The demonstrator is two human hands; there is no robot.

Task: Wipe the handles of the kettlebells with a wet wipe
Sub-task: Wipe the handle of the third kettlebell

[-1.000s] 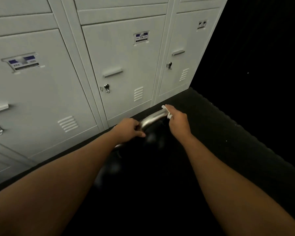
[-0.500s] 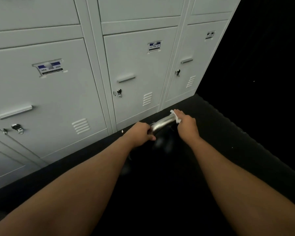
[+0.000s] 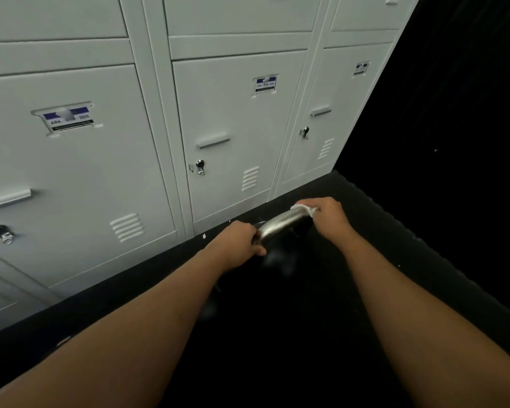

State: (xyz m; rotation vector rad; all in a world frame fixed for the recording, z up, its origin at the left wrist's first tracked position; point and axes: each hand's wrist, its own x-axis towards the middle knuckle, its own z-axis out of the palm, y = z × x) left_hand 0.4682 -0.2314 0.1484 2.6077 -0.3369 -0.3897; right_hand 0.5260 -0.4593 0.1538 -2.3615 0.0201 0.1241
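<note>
Both forearms extend forward toward far centre. The left hand (image 3: 237,241) grips the handle (image 3: 280,225), fingers curled. The right hand (image 3: 329,213) clamps the wipe (image 3: 305,208) against it.

1 head-worn wide-angle camera looks forward and down, close to the lockers (image 3: 233,119) and dark floor (image 3: 277,363).

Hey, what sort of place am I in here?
Most likely a gym locker room. Pale metal lockers with label cards and key locks stand in a row, and the left hand grips a kettlebell handle while the right hand holds a wet wipe against it.
</note>
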